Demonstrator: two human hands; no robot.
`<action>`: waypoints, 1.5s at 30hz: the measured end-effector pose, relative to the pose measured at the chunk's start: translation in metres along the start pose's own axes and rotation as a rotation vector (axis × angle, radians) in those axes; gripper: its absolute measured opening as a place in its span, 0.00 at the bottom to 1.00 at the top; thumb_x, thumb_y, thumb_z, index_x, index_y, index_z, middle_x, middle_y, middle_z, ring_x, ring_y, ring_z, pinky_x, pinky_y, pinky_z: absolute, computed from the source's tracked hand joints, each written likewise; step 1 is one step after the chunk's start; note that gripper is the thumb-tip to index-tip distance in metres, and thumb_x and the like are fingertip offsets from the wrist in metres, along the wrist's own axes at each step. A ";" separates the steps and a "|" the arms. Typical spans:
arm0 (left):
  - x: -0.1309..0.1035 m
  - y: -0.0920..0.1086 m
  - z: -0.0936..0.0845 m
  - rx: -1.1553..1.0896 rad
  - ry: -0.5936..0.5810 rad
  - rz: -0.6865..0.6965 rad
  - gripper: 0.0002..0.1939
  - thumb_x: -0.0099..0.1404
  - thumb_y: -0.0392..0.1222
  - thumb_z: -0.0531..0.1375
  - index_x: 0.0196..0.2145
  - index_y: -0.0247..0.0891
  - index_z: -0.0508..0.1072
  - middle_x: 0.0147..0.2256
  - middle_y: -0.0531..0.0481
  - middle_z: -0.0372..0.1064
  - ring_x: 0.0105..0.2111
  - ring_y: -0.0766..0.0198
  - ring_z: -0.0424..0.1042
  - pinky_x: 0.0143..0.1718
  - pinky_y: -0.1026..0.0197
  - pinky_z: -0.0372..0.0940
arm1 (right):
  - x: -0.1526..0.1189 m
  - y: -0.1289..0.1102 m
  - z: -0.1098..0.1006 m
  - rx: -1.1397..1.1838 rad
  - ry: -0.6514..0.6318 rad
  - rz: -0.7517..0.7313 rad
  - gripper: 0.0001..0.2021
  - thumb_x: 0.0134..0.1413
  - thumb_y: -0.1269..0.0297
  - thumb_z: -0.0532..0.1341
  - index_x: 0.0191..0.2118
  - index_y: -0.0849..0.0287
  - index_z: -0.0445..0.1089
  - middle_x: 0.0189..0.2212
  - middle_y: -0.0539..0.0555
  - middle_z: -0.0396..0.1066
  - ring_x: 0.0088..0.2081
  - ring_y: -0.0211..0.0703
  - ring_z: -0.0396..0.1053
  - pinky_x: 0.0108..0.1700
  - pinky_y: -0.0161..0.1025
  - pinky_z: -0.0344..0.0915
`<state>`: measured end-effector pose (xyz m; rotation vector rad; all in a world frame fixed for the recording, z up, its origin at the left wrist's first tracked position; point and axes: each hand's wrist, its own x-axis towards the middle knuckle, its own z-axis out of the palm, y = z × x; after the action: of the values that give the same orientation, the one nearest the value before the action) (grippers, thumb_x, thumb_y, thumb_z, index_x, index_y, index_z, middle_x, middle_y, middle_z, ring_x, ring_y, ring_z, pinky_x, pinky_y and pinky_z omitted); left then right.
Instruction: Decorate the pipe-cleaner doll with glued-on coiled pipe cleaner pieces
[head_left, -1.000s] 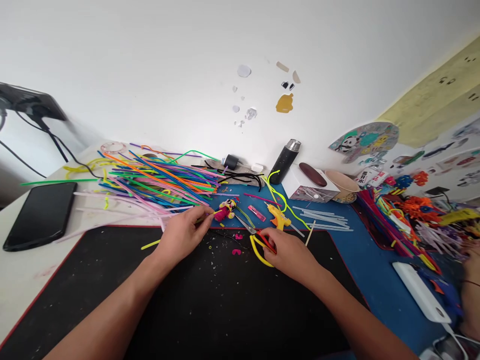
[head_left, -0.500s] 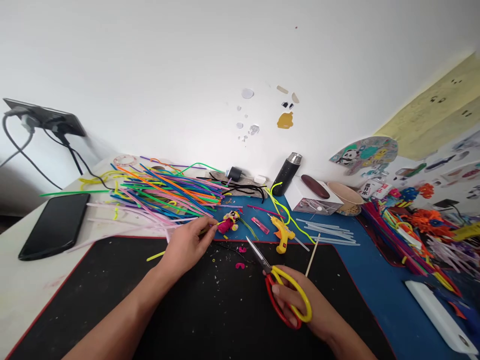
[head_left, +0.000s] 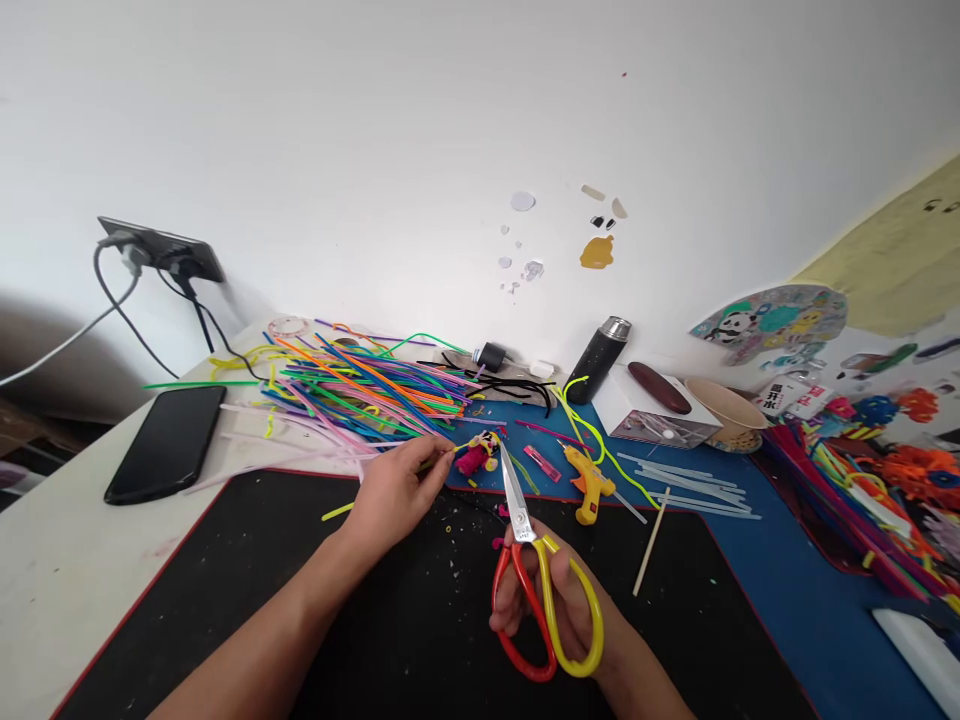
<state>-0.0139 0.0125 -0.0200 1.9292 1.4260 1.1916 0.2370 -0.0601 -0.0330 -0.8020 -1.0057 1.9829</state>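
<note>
My left hand (head_left: 401, 492) pinches a thin yellow pipe cleaner (head_left: 461, 447) between thumb and fingers. Just past the fingertips is a small pipe-cleaner figure (head_left: 476, 455) with a magenta body and yellow parts; whether the held piece joins it, I cannot tell. My right hand (head_left: 566, 590) grips scissors (head_left: 521, 520) with one red and one yellow handle. Their blades look closed and point up and away, the tips close to the figure's right side. Small magenta pieces (head_left: 498, 543) are partly hidden behind the scissors.
A yellow glue gun (head_left: 589, 483), pink piece (head_left: 541, 463) and wooden stick (head_left: 651, 545) lie to the right. Mixed pipe cleaners (head_left: 375, 385) are heaped at back left beside a black phone (head_left: 166, 443). A black flask (head_left: 598, 360) and tissue box (head_left: 652, 410) stand near the wall.
The scissors have moved left and turned more upright, bringing their tips close to the figure. My left hand keeps its pinch. The whole view has shifted, with things appearing farther right.
</note>
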 end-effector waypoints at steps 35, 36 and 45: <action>-0.007 0.011 -0.004 0.132 0.064 0.212 0.09 0.77 0.42 0.57 0.40 0.41 0.76 0.31 0.54 0.80 0.26 0.66 0.77 0.29 0.65 0.63 | 0.026 -0.021 0.055 -0.630 0.227 0.114 0.29 0.60 0.33 0.63 0.44 0.58 0.68 0.22 0.43 0.67 0.14 0.31 0.62 0.16 0.28 0.55; -0.007 0.011 -0.004 0.143 0.055 0.221 0.09 0.77 0.42 0.57 0.40 0.41 0.76 0.31 0.54 0.80 0.26 0.66 0.77 0.29 0.65 0.63 | 0.026 -0.021 0.055 -0.640 0.234 0.118 0.28 0.60 0.33 0.63 0.44 0.57 0.68 0.22 0.43 0.66 0.14 0.31 0.61 0.15 0.28 0.54; -0.007 0.009 -0.003 0.204 0.045 0.284 0.07 0.76 0.39 0.58 0.41 0.40 0.77 0.33 0.53 0.81 0.27 0.65 0.77 0.29 0.64 0.63 | 0.027 -0.018 0.055 -0.690 0.267 0.113 0.25 0.62 0.37 0.65 0.43 0.57 0.69 0.20 0.42 0.65 0.13 0.30 0.58 0.15 0.27 0.53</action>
<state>-0.0124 0.0025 -0.0143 2.3206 1.3756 1.2605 0.1868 -0.0508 0.0045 -1.4739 -1.5235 1.5476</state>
